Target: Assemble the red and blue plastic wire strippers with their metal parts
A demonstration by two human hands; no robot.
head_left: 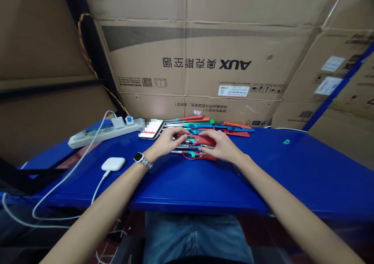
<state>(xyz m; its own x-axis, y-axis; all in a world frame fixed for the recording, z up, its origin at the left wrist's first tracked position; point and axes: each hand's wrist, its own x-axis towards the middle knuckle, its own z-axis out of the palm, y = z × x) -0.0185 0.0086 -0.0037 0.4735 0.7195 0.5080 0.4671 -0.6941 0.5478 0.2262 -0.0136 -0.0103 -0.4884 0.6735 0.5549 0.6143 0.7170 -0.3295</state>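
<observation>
Fingers: I see both hands, left hand (168, 139) and right hand (217, 143), pinching 1 red lighter (200, 140).
Risk: a slip could scatter the lighter pile (204, 125) across the bench (263, 178).
Phone (151, 129): close, could get knocked.

Inspector: Legible markings?
Clerk: Large cardboard box (204, 65) standing behind both hands carries the brand "AUX" in bold with Chinese characters alongside, all printed upside down; white label (233, 90) beneath it, print too small to read; second box (336, 77) far beyond the right hand (223, 147) bears two white labels, unreadable; phone (151, 128) just past the left hand (166, 141), screen blurred.
</observation>
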